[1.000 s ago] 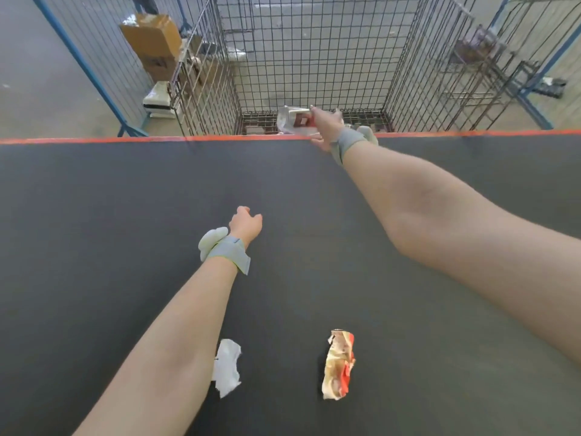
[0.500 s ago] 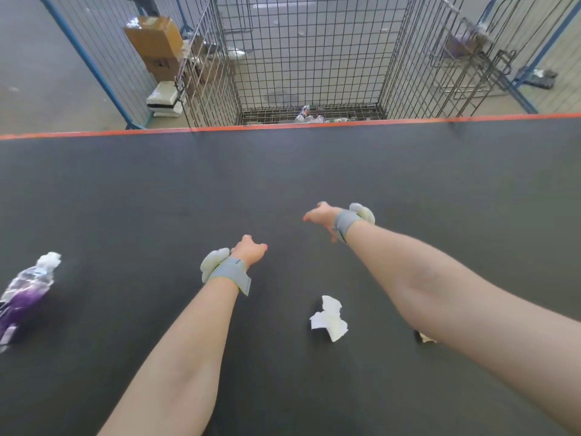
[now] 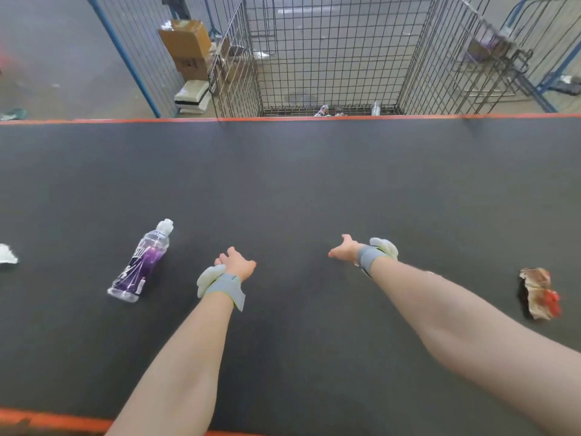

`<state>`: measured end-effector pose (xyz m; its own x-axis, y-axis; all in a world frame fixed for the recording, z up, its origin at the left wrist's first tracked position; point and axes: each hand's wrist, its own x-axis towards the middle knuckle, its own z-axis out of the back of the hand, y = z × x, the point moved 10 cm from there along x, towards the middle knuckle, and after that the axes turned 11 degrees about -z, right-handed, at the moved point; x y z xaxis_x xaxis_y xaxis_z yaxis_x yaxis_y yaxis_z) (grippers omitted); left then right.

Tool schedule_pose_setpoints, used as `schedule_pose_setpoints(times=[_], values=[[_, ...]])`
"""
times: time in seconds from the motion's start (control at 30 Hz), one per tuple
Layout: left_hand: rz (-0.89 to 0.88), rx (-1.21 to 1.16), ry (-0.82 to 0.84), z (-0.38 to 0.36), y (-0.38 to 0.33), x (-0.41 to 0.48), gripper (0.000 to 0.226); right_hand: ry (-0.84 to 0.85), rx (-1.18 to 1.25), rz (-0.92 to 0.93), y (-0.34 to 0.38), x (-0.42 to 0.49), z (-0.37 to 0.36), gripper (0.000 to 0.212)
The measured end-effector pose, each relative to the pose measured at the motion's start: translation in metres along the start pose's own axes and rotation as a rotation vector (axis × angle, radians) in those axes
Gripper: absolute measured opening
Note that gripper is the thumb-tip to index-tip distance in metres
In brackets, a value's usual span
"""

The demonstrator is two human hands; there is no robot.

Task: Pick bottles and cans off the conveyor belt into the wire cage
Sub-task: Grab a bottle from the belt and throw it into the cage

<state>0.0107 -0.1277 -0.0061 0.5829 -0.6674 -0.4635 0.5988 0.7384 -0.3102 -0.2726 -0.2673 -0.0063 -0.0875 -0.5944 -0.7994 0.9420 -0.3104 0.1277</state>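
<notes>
A clear plastic bottle with a purple label and pale cap (image 3: pixel 140 261) lies on its side on the dark grey conveyor belt (image 3: pixel 298 184), cap pointing away from me, just left of my left hand (image 3: pixel 236 265) and not touching it. My left hand hangs over the belt with fingers loosely bent, gripping nothing; my right hand (image 3: pixel 345 251) reaches forward further right, fingers relaxed and apart, likewise holding nothing. My 2 wrists each carry a grey strap with a pale pad. A crumpled red-and-white wrapper (image 3: pixel 539 292) lies on the belt well right of my right forearm, and a white scrap (image 3: pixel 7 254) shows at the frame's left edge. Beyond the belt's orange far edge strip (image 3: pixel 125 120) stands the grey wire cage (image 3: pixel 330 58), with a small labelled bottle (image 3: pixel 322 111) and a small clear bottle (image 3: pixel 375 108) low inside it. A brown cardboard box (image 3: pixel 187 42) stands left of the cage.
</notes>
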Motion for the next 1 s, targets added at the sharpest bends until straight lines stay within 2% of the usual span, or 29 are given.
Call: schedule_pose_setpoints(times=[0.2,0.33,0.47,0.57,0.67,0.73,0.77,0.8,0.87,0.93,0.97,1.0], values=[[0.127,0.132,-0.09,0.022,0.043,-0.001,0.094,-0.009,0.059,0.092,0.036,-0.008,-0.016,0.08],[0.206,0.216,-0.054,0.016,0.074,0.004,0.097,0.048,0.064,0.12,0.051,-0.004,-0.033,0.081],[0.216,0.057,0.046,-0.008,0.074,0.017,0.101,0.04,0.147,0.134,0.061,0.008,-0.034,0.084],[0.147,-0.184,0.109,-0.018,0.022,0.02,0.081,0.035,0.231,0.149,0.064,0.019,-0.02,0.082],[0.143,-0.583,0.149,-0.028,-0.04,0.042,0.072,-0.007,0.321,0.133,0.067,0.035,0.011,0.08],[0.142,-0.877,0.219,-0.029,-0.094,0.055,0.036,-0.039,0.393,0.114,0.072,0.048,0.037,0.078],[0.16,-0.99,0.235,-0.024,-0.118,0.061,0.024,-0.046,0.445,0.11,0.076,0.054,0.051,0.077],[0.155,-1.066,0.231,-0.011,-0.145,0.068,0.021,-0.049,0.509,0.112,0.082,0.06,0.065,0.075],[0.09,-1.121,0.27,0.027,-0.207,0.096,0.031,-0.081,0.647,0.109,0.094,0.074,0.102,0.07],[-0.035,-1.121,0.341,0.069,-0.269,0.123,0.067,-0.146,0.764,0.099,0.107,0.087,0.146,0.068],[-0.141,-1.071,0.344,0.099,-0.298,0.131,0.083,-0.173,0.803,0.103,0.116,0.092,0.168,0.068],[-0.298,-0.916,0.316,0.131,-0.323,0.135,0.093,-0.193,0.83,0.12,0.129,0.098,0.187,0.068]])
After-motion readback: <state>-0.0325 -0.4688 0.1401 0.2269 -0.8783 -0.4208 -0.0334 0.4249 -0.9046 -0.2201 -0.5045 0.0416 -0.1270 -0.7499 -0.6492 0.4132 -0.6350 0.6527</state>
